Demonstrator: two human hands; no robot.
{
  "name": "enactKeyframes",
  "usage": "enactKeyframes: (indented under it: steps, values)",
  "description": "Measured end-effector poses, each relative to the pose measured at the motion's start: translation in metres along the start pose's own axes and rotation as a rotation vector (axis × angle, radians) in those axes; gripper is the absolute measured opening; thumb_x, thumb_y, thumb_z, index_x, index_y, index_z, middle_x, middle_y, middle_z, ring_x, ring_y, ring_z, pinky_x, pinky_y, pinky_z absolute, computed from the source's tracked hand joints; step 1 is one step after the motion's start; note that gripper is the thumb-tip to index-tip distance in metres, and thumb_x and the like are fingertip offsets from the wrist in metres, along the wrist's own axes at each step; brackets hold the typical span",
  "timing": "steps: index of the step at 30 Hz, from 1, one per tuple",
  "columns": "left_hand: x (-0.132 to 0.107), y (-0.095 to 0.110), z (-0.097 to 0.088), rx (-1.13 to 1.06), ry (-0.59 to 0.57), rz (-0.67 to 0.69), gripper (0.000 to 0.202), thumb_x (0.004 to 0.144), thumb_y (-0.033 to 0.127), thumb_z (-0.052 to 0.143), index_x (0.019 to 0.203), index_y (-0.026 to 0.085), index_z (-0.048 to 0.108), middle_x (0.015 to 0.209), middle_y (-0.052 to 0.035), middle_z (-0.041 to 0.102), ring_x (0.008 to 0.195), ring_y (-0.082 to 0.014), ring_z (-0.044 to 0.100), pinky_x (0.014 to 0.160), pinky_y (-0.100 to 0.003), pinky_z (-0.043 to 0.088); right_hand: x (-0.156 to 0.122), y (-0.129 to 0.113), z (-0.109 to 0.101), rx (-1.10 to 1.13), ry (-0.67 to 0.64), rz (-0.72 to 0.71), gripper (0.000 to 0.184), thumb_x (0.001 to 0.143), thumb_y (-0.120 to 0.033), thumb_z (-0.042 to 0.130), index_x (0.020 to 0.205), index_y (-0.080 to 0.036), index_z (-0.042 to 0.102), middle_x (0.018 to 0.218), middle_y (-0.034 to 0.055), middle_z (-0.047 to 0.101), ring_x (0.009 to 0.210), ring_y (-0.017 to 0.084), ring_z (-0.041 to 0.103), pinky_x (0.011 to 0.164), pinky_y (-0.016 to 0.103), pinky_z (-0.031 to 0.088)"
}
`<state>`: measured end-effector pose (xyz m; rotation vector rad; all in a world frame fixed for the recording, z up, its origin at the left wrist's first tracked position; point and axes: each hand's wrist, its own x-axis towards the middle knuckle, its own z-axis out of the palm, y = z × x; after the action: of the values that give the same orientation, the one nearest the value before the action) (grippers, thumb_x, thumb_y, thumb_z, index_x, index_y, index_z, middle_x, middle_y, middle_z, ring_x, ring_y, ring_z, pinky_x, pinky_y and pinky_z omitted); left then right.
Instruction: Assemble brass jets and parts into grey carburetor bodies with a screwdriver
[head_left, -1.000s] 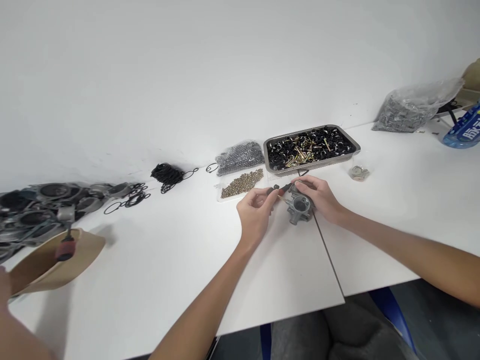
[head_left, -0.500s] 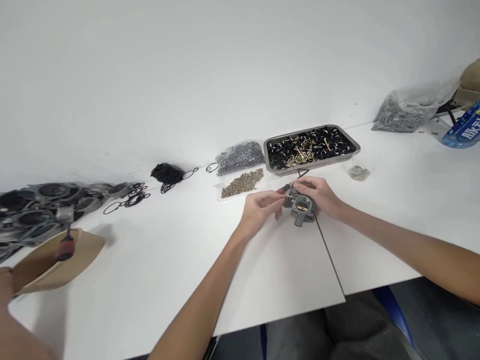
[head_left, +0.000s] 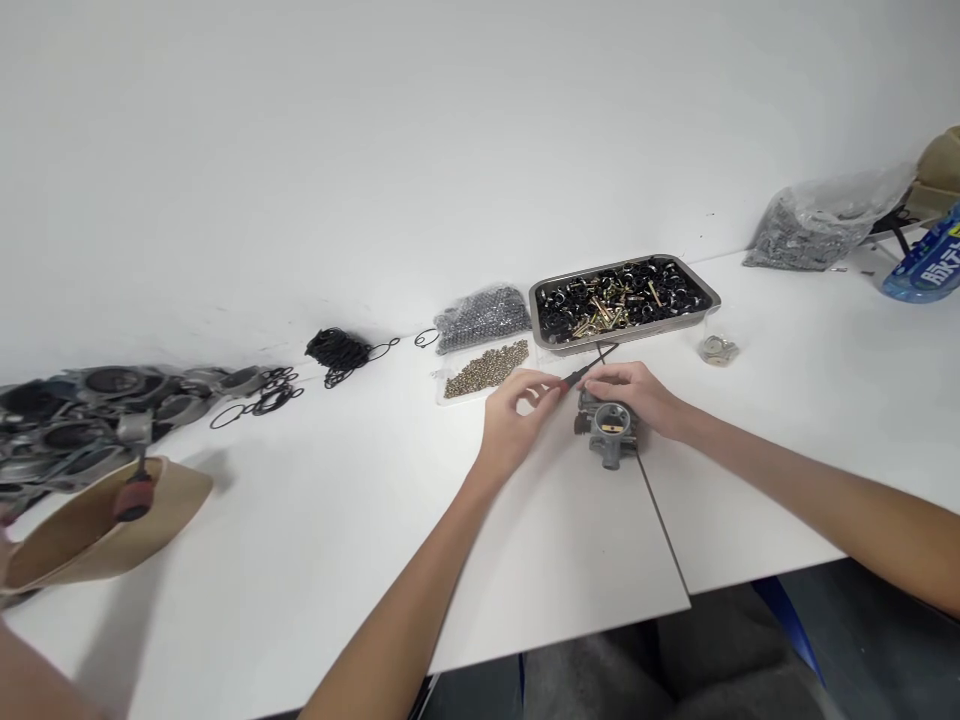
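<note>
My right hand (head_left: pixel 634 393) is closed on the upper right side of a grey metal carburetor (head_left: pixel 610 455), whose round bore with a brass strip across it faces me. A dark knob-like part sticks out from the carburetor's left side. My left hand (head_left: pixel 517 410) pinches the red end of a slim black-and-red screwdriver (head_left: pixel 576 377). Its dark shaft points away to the upper right, toward the tray. The left fingertips are close to the carburetor but apart from its left side.
Behind my hands lie a metal tray (head_left: pixel 626 343) of black clips and screws, small brass parts (head_left: pixel 487 368) and a bag of dark balls (head_left: pixel 480 318). Black rings (head_left: pixel 337 348) and carburetor bodies (head_left: pixel 112 380) lie left. Another person's arm (head_left: pixel 37 670) is beside a tan container (head_left: pixel 169 510).
My left hand has left the carburetor's side part and now grips the screwdriver's red end. The carburetor has shifted slightly toward me and right. The other person's hand has moved left.
</note>
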<state>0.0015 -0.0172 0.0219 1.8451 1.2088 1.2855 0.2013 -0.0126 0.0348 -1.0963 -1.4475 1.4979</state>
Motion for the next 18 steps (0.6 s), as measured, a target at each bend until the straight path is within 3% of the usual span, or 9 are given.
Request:
enactKeyframes:
  steps: [2, 4, 9, 14, 16, 18]
  values:
    - [0.001, -0.01, 0.002, 0.257, 0.068, 0.158, 0.019, 0.08, 0.031, 0.068, 0.096, 0.02, 0.07, 0.096, -0.0082, 0.066, 0.091, -0.0198, 0.059, 0.081, -0.037, 0.05, -0.002, -0.003, 0.001, -0.01, -0.1, 0.017, 0.03, 0.076, -0.039, 0.068, 0.091, -0.013, 0.072, 0.08, 0.0041, 0.067, 0.073, 0.014, 0.059, 0.068, 0.028, 0.044]
    - [0.0, -0.021, 0.005, 0.439, 0.028, 0.206, 0.029, 0.078, 0.028, 0.069, 0.106, 0.021, 0.068, 0.1, -0.009, 0.064, 0.098, -0.023, 0.056, 0.088, -0.042, 0.048, -0.003, -0.003, 0.002, -0.029, -0.217, 0.01, 0.03, 0.076, -0.039, 0.068, 0.092, -0.013, 0.071, 0.081, 0.0044, 0.068, 0.074, 0.014, 0.06, 0.068, 0.028, 0.045]
    - [-0.001, -0.033, 0.01, 0.563, -0.105, 0.078, 0.024, 0.08, 0.025, 0.066, 0.104, 0.02, 0.068, 0.091, -0.0083, 0.06, 0.091, -0.0232, 0.054, 0.08, -0.039, 0.049, -0.003, -0.005, 0.002, -0.124, -0.375, -0.037, 0.036, 0.083, -0.044, 0.064, 0.101, -0.014, 0.069, 0.093, 0.0072, 0.07, 0.084, 0.016, 0.063, 0.076, 0.03, 0.048]
    - [0.005, -0.018, 0.004, 0.29, -0.078, -0.147, 0.011, 0.074, 0.026, 0.069, 0.083, 0.019, 0.071, 0.08, -0.0056, 0.063, 0.077, -0.0186, 0.058, 0.069, -0.033, 0.047, -0.008, -0.046, -0.025, -0.308, -0.291, -0.167, 0.039, 0.089, -0.047, 0.056, 0.112, -0.016, 0.064, 0.108, 0.0105, 0.068, 0.094, 0.018, 0.064, 0.081, 0.031, 0.049]
    - [0.01, -0.008, -0.004, 0.04, -0.03, -0.302, 0.015, 0.07, 0.026, 0.072, 0.081, 0.017, 0.07, 0.073, -0.0053, 0.065, 0.067, -0.0164, 0.058, 0.062, -0.031, 0.045, -0.015, -0.072, -0.049, -0.316, -0.218, -0.15, 0.044, 0.093, -0.051, 0.047, 0.117, -0.017, 0.06, 0.11, 0.0113, 0.068, 0.084, 0.017, 0.067, 0.074, 0.031, 0.051]
    - [0.016, -0.001, -0.017, -0.272, 0.025, -0.389, 0.02, 0.068, 0.028, 0.073, 0.08, 0.014, 0.067, 0.068, -0.0057, 0.066, 0.057, -0.0146, 0.058, 0.055, -0.029, 0.044, -0.023, -0.095, -0.078, -0.442, -0.094, -0.115, 0.047, 0.093, -0.055, 0.045, 0.114, -0.016, 0.061, 0.095, 0.0097, 0.07, 0.072, 0.016, 0.066, 0.065, 0.029, 0.048]
